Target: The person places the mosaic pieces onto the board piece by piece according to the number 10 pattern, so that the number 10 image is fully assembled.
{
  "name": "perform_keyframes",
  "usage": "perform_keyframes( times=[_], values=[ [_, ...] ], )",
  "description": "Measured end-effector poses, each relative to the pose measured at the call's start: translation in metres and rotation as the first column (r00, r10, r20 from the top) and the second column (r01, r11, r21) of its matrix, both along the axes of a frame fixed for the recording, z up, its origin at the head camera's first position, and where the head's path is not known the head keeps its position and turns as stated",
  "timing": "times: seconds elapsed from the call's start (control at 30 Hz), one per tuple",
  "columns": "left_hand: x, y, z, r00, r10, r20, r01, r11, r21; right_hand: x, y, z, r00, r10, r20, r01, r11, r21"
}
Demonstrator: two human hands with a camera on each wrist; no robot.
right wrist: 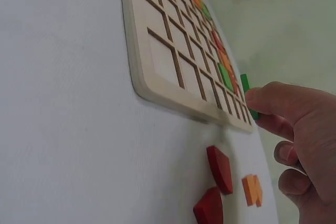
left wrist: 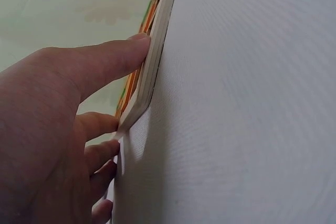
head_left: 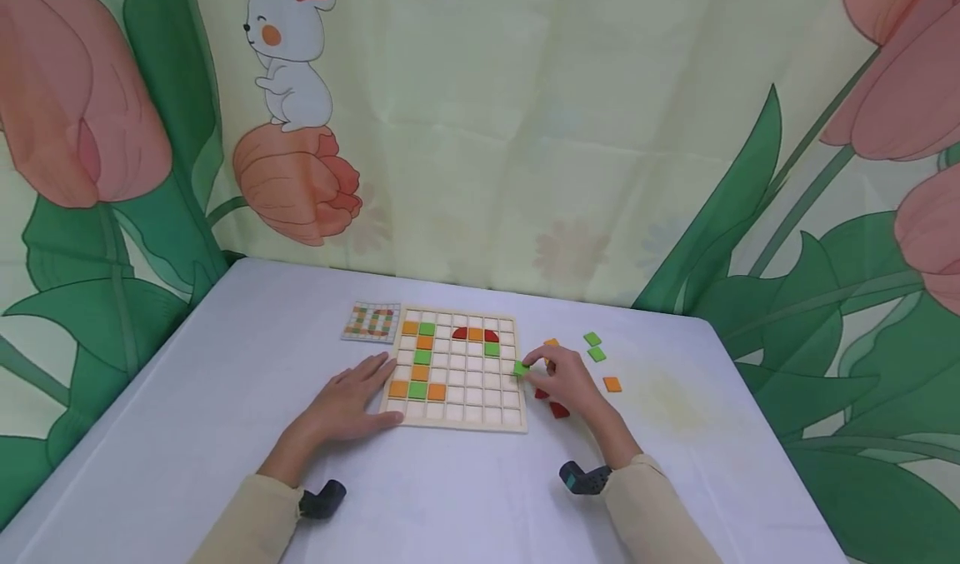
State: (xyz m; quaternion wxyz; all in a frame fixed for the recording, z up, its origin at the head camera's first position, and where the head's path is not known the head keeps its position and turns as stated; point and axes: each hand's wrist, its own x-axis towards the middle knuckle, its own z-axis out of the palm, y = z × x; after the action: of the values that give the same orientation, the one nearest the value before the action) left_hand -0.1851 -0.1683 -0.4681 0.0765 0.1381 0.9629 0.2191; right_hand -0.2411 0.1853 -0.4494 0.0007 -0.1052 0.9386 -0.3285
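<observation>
A wooden grid board [head_left: 465, 424] lies flat, with orange, green and red pieces set in some of its squares. My left hand [head_left: 347, 401] rests at the board's near left corner, fingers extended along the left side. In the left wrist view its thumb [left wrist: 113, 61] touches the board's rim [left wrist: 157, 51]. Between thumb and fingertips, my right hand [head_left: 572, 381] pinches a green square tile [head_left: 521, 369] over the board's right edge. The right wrist view shows this green tile [right wrist: 247, 85] edge-on, partly covered by the thumb.
A small pattern card [head_left: 371, 322] lies beside the board's far left corner. Right of the board are loose red pieces [head_left: 559, 411], green tiles [head_left: 592, 339] and an orange tile [head_left: 612, 384]. More orange pieces [right wrist: 252, 190] lie near the right hand. A printed curtain [head_left: 480, 131] hangs behind the table.
</observation>
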Motion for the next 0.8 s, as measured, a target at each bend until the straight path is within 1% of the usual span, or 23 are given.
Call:
perform_keyframes(
  times=[0.13,0.3,0.43,0.57,0.67,0.8],
  values=[
    [0.0,0.0,-0.001,1.0,0.016,0.013,-0.016,1.0,-0.007,-0.007,-0.016,0.001,0.999,0.031,-0.028,-0.031,0.999,-0.008],
    [0.0,0.0,-0.001,1.0,0.018,0.006,-0.018,1.0,-0.009,-0.017,-0.037,0.0,0.996,0.065,-0.066,-0.066,0.998,-0.014],
    [0.0,0.002,-0.002,1.0,0.021,0.009,-0.021,1.0,-0.014,-0.024,-0.049,-0.002,0.997,0.06,-0.052,-0.06,0.998,-0.003],
    [-0.001,0.004,0.0,1.0,0.024,0.014,-0.024,1.0,-0.017,-0.03,-0.06,-0.005,0.997,0.057,-0.046,-0.056,0.998,0.014],
    [0.0,0.004,0.002,0.999,0.031,0.017,-0.03,0.999,-0.018,-0.034,-0.067,-0.007,0.996,0.065,-0.055,-0.063,0.998,0.028],
    [0.0,0.003,0.002,0.999,0.042,0.027,-0.042,0.999,-0.024,-0.038,-0.076,-0.011,0.996,0.079,-0.05,-0.078,0.997,0.024]
  ],
)
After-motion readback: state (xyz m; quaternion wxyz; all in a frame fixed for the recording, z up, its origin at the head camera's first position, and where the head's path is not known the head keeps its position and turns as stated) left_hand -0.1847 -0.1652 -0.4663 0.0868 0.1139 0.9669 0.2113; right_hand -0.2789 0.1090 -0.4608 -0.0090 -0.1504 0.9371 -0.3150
